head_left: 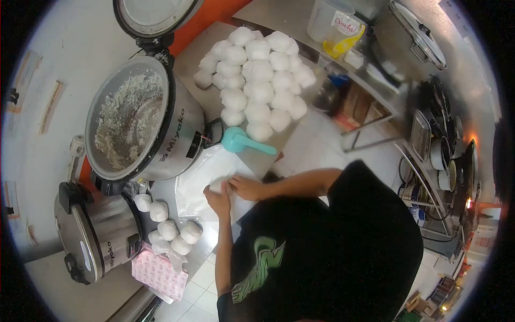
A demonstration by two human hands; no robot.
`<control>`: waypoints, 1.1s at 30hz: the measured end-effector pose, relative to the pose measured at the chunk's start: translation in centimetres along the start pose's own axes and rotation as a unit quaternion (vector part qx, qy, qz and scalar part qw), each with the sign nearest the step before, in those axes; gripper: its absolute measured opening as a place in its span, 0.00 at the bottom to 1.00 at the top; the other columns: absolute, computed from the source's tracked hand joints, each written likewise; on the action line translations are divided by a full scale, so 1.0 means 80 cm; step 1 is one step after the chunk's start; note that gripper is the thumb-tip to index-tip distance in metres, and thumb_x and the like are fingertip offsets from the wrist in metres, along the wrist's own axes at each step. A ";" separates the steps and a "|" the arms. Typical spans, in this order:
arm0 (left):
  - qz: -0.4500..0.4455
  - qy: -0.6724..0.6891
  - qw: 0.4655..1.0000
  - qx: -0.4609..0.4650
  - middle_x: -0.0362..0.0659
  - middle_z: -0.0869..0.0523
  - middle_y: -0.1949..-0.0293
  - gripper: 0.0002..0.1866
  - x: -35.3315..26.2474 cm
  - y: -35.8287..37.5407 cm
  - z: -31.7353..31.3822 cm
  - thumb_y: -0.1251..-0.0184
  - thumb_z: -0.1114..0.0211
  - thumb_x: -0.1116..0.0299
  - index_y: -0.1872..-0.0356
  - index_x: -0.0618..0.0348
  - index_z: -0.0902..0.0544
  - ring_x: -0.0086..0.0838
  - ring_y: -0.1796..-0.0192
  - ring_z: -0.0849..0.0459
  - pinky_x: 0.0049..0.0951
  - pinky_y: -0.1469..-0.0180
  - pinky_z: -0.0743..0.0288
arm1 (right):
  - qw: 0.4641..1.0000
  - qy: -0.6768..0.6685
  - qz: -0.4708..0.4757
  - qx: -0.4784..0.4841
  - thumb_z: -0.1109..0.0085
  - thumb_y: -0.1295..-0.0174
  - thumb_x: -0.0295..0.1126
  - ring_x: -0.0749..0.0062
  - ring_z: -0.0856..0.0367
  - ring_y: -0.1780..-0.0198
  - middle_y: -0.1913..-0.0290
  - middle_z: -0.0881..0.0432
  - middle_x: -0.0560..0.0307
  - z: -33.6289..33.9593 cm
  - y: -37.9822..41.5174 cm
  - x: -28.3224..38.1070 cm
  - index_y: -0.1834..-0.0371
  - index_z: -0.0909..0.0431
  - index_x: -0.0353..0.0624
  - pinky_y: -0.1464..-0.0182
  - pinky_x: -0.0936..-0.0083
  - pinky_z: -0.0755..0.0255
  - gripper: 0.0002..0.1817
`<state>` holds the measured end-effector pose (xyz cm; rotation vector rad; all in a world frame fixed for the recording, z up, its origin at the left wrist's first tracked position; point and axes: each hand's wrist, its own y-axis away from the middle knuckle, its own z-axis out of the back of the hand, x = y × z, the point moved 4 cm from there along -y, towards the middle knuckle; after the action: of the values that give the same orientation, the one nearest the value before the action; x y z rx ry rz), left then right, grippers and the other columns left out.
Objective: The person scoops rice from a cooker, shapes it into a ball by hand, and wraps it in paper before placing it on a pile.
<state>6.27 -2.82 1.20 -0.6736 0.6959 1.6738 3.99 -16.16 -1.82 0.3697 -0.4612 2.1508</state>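
Near the middle of the view, my left hand [219,202] and my right hand [245,188] are closed around a small white bundle [219,185], low over a white plastic sheet [193,180] on the metal table. Just beyond them lies a turquoise scoop [234,140], its handle pointing right. Behind the scoop a large pile of white wrapped portions [260,71] covers the far part of the table. The open Miyako rice cooker [179,129] stands at the left, with rice inside [126,102] and its lid raised.
A second, closed Miyako cooker [110,236] sits at the lower left. Several white portions [168,229] and a pink patterned paper stack [158,271] are beside it. A clear container [324,21] and big pot [402,43] stand at top right; a shelf rack [429,182] holds pans.
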 end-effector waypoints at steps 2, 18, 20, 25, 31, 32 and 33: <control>0.081 0.000 0.996 0.047 0.61 0.22 0.49 0.31 -0.023 -0.010 0.007 0.40 0.33 0.54 0.46 0.72 0.29 0.49 0.47 0.22 0.40 0.43 0.30 | 0.999 -0.002 -0.026 0.029 0.51 0.41 0.25 0.51 0.32 0.45 0.48 0.29 0.41 -0.003 0.003 0.004 0.52 0.27 0.24 0.40 0.65 0.36 0.16; 0.222 0.612 0.712 0.265 0.47 0.22 0.47 0.22 -0.091 -0.038 -0.047 0.32 0.45 0.59 0.43 0.64 0.29 0.35 0.44 0.23 0.35 0.38 0.31 | 0.781 -0.479 -0.321 -0.240 0.43 0.37 0.28 0.70 0.25 0.49 0.50 0.23 0.52 0.094 -0.004 -0.047 0.47 0.28 0.39 0.49 0.71 0.28 0.15; 0.230 0.603 0.715 0.268 0.46 0.22 0.47 0.22 -0.103 -0.056 -0.067 0.32 0.45 0.58 0.43 0.63 0.29 0.35 0.44 0.23 0.35 0.38 0.30 | 0.827 -0.419 -0.332 -0.176 0.42 0.38 0.30 0.64 0.24 0.49 0.51 0.24 0.48 0.113 0.013 -0.090 0.50 0.26 0.40 0.48 0.69 0.29 0.14; 0.149 0.589 0.749 0.264 0.44 0.20 0.48 0.21 -0.192 -0.157 -0.117 0.28 0.47 0.57 0.44 0.62 0.27 0.32 0.45 0.22 0.35 0.40 0.30 | 0.861 -0.295 -0.386 -0.150 0.39 0.42 0.35 0.50 0.26 0.48 0.52 0.26 0.39 0.135 0.105 -0.201 0.53 0.21 0.47 0.42 0.63 0.31 0.14; 0.117 0.404 0.896 0.141 0.44 0.23 0.45 0.29 -0.246 -0.302 -0.246 0.28 0.48 0.49 0.40 0.66 0.32 0.33 0.41 0.27 0.33 0.38 0.36 | 0.825 -0.308 -0.444 -0.166 0.41 0.43 0.34 0.48 0.25 0.46 0.53 0.24 0.38 0.169 0.207 -0.274 0.56 0.20 0.43 0.42 0.61 0.31 0.13; 0.111 0.364 0.918 0.107 0.44 0.23 0.45 0.31 -0.242 -0.327 -0.276 0.28 0.48 0.48 0.39 0.67 0.33 0.33 0.40 0.29 0.32 0.37 0.38 | 0.812 -0.329 -0.453 -0.163 0.41 0.43 0.34 0.49 0.25 0.47 0.52 0.24 0.38 0.179 0.222 -0.281 0.56 0.20 0.42 0.42 0.61 0.30 0.14; 0.097 0.318 0.939 0.088 0.45 0.24 0.44 0.31 -0.250 -0.330 -0.284 0.28 0.49 0.48 0.39 0.67 0.34 0.34 0.40 0.30 0.32 0.36 0.39 | 0.799 -0.350 -0.462 -0.160 0.41 0.44 0.34 0.49 0.24 0.48 0.52 0.24 0.39 0.194 0.237 -0.285 0.55 0.21 0.42 0.43 0.61 0.30 0.14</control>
<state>37.54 -27.85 -1.45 -1.0585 1.3926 1.5374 2.95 -49.59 -1.27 0.9702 -0.8249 0.9043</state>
